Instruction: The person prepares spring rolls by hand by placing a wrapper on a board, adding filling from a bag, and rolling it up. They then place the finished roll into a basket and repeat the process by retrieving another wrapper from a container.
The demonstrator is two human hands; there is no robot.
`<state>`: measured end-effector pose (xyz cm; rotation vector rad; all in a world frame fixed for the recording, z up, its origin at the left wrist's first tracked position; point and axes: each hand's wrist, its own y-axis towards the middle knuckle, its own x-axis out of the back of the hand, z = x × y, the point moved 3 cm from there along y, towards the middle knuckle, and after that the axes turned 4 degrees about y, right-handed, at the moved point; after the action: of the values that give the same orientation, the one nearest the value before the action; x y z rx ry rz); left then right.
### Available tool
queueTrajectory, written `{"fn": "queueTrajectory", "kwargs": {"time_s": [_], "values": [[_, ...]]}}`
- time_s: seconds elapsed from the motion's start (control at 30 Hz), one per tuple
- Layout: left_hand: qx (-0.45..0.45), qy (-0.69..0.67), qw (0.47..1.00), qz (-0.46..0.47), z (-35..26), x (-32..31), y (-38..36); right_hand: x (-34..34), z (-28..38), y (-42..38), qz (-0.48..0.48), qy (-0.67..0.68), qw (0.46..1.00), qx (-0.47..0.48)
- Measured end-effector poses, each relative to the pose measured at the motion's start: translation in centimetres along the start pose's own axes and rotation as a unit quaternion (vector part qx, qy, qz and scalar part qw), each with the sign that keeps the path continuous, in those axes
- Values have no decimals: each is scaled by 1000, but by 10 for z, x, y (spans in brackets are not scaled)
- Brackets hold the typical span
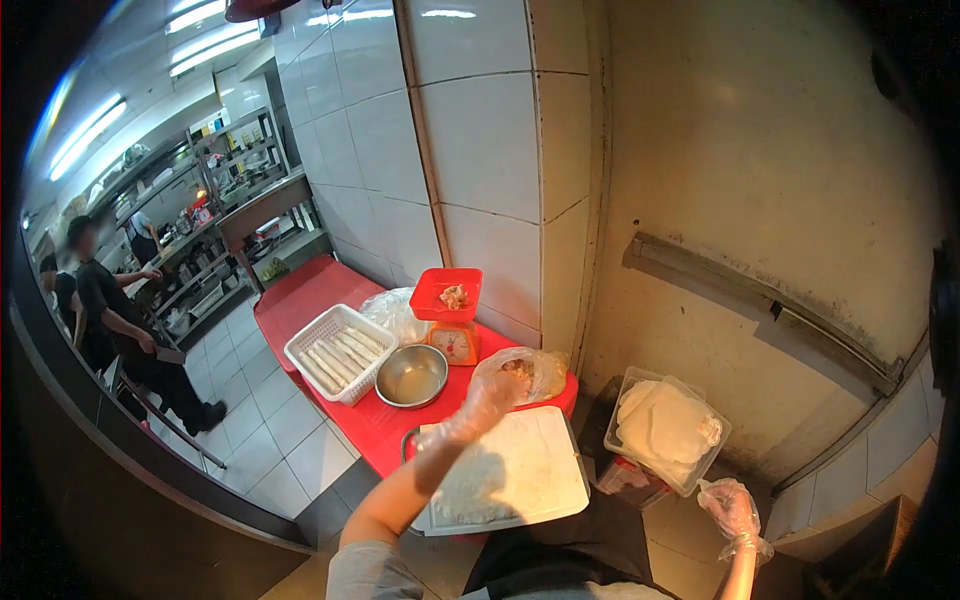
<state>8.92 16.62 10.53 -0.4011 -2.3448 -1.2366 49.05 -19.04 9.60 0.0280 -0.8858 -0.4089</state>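
My left hand, in a clear plastic glove, reaches across the white cutting board to the mouth of a plastic bag of chopped filling. Its fingers are blurred against the bag. A thin white wrapper sheet lies on the board below my left forearm. Off to the right, my gloved right hand hangs with its fingers curled in, nothing showing in them. Beside it stands a clear plastic container with a stack of pale round wrappers.
On the red table stand a white basket of pale rolls, a steel bowl and an orange scale bearing a red tray with some filling. Tiled wall borders the table's far side. People stand in the kitchen at left.
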Motion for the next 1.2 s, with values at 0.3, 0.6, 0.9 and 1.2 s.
{"fn": "queueTrajectory", "kwargs": {"time_s": [0.3,0.6,0.9,1.2], "values": [[158,169,973,17,197,92,142,-10,4,15,24,-12,1000,3],[-18,376,882,283,91,-53,24,-13,-20,-4,55,11,997,-45],[244,406,798,372,126,-82,-13,-8,-20,-17,23,-22,999,-44],[269,420,774,390,131,-77,-11,-10,-33,-43,30,-21,994,-103]]}}
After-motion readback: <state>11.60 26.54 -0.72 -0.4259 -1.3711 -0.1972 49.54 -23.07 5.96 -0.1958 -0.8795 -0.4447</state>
